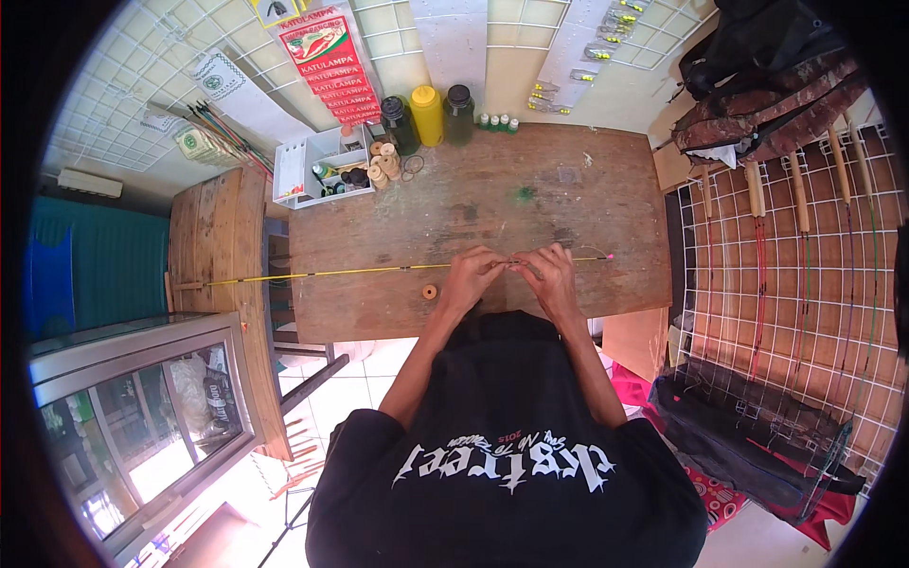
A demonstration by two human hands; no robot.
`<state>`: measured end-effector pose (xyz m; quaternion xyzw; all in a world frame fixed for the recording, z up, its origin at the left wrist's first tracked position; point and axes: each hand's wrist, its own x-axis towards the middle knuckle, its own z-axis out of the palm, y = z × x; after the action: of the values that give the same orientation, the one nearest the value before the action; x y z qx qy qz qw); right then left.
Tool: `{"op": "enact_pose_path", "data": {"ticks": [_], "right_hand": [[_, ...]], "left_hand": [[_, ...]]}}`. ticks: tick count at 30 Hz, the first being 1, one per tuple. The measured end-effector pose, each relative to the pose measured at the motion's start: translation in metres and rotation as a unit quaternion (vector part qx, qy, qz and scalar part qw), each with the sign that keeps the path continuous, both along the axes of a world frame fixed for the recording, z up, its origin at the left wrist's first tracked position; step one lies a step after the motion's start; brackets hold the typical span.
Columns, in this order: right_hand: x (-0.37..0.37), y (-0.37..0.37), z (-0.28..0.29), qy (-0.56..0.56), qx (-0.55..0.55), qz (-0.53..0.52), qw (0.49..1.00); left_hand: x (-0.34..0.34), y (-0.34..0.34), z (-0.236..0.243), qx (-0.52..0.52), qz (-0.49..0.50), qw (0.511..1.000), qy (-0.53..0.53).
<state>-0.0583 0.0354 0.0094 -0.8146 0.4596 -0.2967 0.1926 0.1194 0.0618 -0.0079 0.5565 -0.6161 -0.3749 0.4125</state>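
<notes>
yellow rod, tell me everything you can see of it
The yellow rod is long and thin, with dark bands, a brownish, handle-like left end and a pink right tip. It stretches sideways over the wooden table and the side bench. The left hand and right hand pinch it toward its right end. Its material is unclear.

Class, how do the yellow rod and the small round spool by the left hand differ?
The yellow rod is long and thin; the spool is small and round. The rod is dark-banded yellow; the spool, tan. The left hand and right hand hold the rod, while the spool lies untouched on the table. Both appear lower in the picture than the yellow bottle.
</notes>
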Motion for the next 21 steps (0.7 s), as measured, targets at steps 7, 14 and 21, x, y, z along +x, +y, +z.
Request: {"op": "enact_pose_path", "data": {"ticks": [7,14,21], "right_hand": [[0.001,0.002,-0.009,0.021,-0.004,-0.015,1.000],[0.004,0.002,-0.005,0.013,0.103,-0.039,0.994],[0.004,0.002,-0.003,-0.070,0.169,-0.049,0.982]], "left_hand": [[-0.003,0.001,-0.002,0.006,0.033,0.998,0.044],[-0.002,0.004,-0.002,-0.002,0.003,1.000,0.014],[-0.002,0.005,-0.002,-0.007,0.004,1.000,0.009]]}}
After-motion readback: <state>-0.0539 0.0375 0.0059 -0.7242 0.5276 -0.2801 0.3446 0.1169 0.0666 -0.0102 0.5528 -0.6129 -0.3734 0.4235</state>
